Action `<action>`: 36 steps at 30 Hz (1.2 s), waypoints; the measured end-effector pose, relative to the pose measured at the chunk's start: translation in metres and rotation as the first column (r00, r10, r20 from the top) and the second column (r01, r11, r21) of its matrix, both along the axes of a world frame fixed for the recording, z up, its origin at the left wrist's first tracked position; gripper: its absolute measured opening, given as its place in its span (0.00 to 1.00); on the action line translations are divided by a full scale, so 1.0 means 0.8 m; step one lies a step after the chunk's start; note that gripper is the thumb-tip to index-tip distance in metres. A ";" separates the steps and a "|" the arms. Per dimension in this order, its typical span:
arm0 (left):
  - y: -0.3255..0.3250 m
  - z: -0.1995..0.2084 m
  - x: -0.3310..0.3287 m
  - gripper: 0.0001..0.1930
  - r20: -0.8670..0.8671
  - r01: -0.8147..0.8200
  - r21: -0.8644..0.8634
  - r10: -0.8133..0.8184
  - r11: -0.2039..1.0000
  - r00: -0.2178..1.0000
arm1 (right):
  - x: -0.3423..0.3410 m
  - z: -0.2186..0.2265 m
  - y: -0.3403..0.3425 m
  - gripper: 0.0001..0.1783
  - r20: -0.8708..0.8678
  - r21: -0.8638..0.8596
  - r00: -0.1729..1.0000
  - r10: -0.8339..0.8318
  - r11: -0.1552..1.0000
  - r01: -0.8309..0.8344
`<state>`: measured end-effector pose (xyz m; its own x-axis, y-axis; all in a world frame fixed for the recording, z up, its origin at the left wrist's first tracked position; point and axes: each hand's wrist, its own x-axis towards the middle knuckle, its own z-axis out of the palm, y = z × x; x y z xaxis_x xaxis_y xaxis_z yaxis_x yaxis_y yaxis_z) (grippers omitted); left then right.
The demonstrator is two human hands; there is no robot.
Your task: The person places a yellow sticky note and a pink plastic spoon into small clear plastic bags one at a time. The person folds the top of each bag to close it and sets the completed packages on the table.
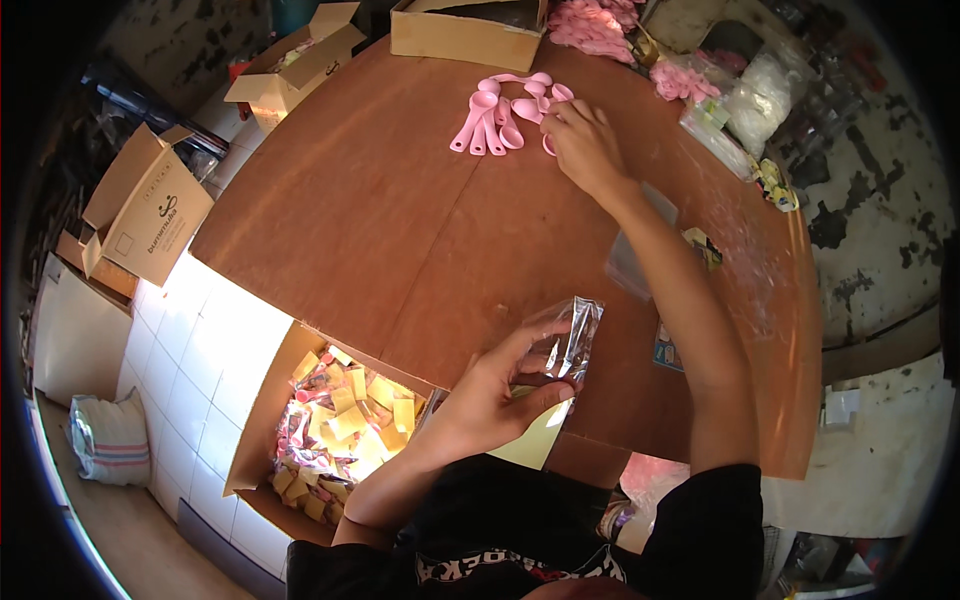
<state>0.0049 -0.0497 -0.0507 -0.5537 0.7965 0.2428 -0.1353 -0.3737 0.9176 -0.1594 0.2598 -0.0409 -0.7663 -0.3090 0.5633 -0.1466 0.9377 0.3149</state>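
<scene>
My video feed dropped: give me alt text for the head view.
The left hand holds a clear plastic bag over a brown table, while the right hand reaches into a pile of pink spoons.

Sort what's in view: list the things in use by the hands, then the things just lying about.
In use:
- left hand holding the clear plastic bag
- right hand on the pink spoons

Lying about:
- open box of packed packets on the floor
- cardboard box on the round table
- empty carton
</scene>
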 end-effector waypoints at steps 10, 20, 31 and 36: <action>-0.002 -0.007 0.000 0.31 -0.013 -0.017 -0.016 0.017 1.000 1.000 | 0.157 0.056 -0.057 0.07 0.108 -0.967 0.950 0.292 0.253 0.033; 0.024 0.015 0.018 0.33 -0.058 0.023 -0.063 -0.027 0.998 0.998 | 0.333 0.128 -0.101 0.22 0.302 -0.894 0.876 0.376 0.432 0.123; 0.048 0.023 0.040 0.33 -0.074 0.160 -0.194 -0.177 0.968 0.982 | 0.367 0.133 -0.083 0.18 0.173 -0.659 0.938 0.300 0.743 -0.116; 0.051 0.020 0.043 0.33 -0.125 0.192 -0.192 -0.218 0.963 0.968 | 0.373 0.125 -0.072 0.20 0.124 -0.566 0.941 0.316 0.801 -0.195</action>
